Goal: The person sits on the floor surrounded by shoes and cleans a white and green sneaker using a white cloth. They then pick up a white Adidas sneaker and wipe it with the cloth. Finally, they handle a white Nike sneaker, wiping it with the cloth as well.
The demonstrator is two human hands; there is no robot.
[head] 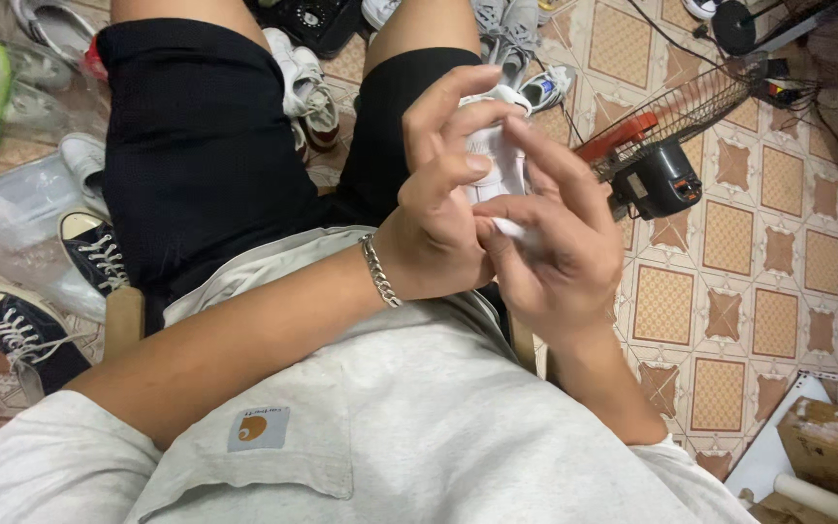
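My left hand (443,184), with a silver chain bracelet at the wrist, is wrapped around a white shoe (499,146) held above my lap. Most of the shoe is hidden by my fingers. My right hand (550,243) is curled close against it and pinches a small white piece (514,229), either a lace or a cloth; I cannot tell which. Both hands touch each other over my black shorts (206,146).
Black lace-up sneakers (21,325) and other shoes lie on the patterned tile floor at the left and top. A fan with a wire guard and black motor (666,175) lies to the right. Cardboard boxes (826,442) sit at the bottom right.
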